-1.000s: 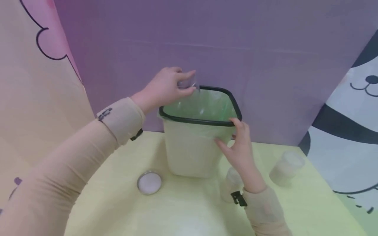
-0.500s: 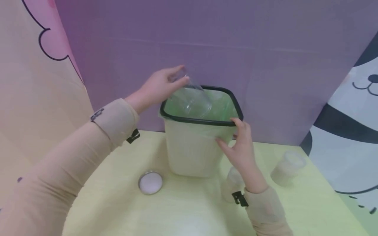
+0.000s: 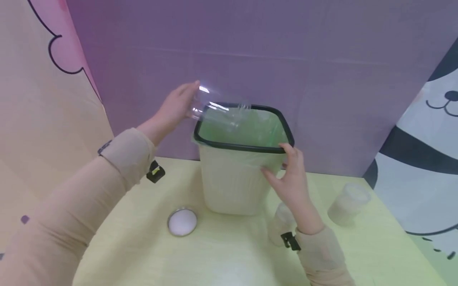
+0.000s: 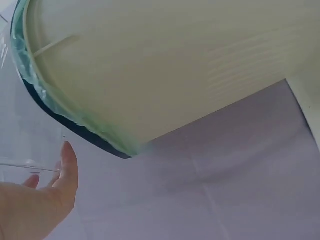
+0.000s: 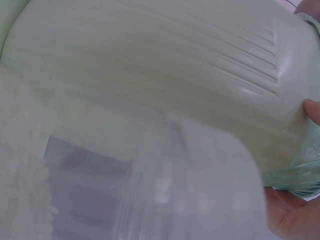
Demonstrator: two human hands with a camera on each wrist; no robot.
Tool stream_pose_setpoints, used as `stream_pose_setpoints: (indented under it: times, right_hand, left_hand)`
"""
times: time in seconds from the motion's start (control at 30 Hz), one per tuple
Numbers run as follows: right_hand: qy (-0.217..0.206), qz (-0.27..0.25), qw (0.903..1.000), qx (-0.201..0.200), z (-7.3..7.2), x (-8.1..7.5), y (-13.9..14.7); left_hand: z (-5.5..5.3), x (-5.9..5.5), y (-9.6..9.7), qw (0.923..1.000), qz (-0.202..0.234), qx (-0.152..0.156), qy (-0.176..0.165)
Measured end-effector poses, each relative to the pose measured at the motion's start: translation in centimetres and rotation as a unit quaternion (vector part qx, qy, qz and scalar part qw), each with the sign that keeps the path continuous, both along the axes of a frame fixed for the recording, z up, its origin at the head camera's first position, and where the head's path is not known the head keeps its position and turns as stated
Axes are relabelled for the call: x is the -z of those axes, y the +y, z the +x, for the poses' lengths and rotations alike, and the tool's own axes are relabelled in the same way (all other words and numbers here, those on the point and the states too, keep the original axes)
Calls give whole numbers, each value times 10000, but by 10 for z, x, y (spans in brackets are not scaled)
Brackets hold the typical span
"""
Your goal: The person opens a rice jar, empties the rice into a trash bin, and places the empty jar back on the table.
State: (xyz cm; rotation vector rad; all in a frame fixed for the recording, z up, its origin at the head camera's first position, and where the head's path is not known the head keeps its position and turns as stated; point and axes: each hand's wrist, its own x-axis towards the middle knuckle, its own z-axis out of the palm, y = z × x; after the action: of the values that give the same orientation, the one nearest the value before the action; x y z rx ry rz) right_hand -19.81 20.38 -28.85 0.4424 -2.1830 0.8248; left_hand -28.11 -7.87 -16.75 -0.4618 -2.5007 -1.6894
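My left hand (image 3: 175,104) grips a clear plastic jar (image 3: 218,113) by its base end. The jar lies tilted above the bin's opening, its threaded mouth pointing right. A pale bin (image 3: 234,182) with a black rim and a green liner bag (image 3: 259,127) stands on the table. My right hand (image 3: 291,178) pinches the bin's near right rim, thumb on the outer wall and fingers at the rim. In the left wrist view the left hand (image 4: 40,205) shows at the lower left, with only the jar's clear edge (image 4: 25,165) visible.
A round lid (image 3: 182,221) with a white face lies on the pale yellow table (image 3: 222,254), left of centre. One clear jar (image 3: 280,224) stands partly behind the right wrist. Another jar (image 3: 348,204) with pale contents stands at the right. A purple backdrop (image 3: 322,79) rises behind.
My left hand has moved left and drawn the jar up out of the bin's opening, turning it from mouth down toward sideways. The right hand has stayed at the rim.
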Motion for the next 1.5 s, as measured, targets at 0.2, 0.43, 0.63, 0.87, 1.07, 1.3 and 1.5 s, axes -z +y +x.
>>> stream_pose_setpoints:
  times: [0.2,0.43,0.63,0.87,1.07,1.3,1.5]
  right_hand:
    - [-94,-21,10000,20,0,1,0]
    - [-159,-4,9999,36,0,0,-1]
    - [-66,23,10000,14,-1,0,-1]
    - [162,126,9998,-32,-3,4,2]
    - [-86,-85,9998,-154,-1,5,5]
    - [-393,-605,9964,-444,2,8,6]
    - [-499,-1340,9890,-390,16,17,8]
  left_hand:
    - [-3,11,-5,9946,963,116,-370]
    - [0,22,-11,9773,2001,252,-649]
    - [4,33,-14,9636,2529,245,-833]
    - [7,45,-15,9456,3104,484,-843]
    - [10,54,-16,9085,4054,714,-713]
    - [15,62,-19,8879,4430,1054,-651]
    - [20,76,-17,8753,4715,1007,-387]
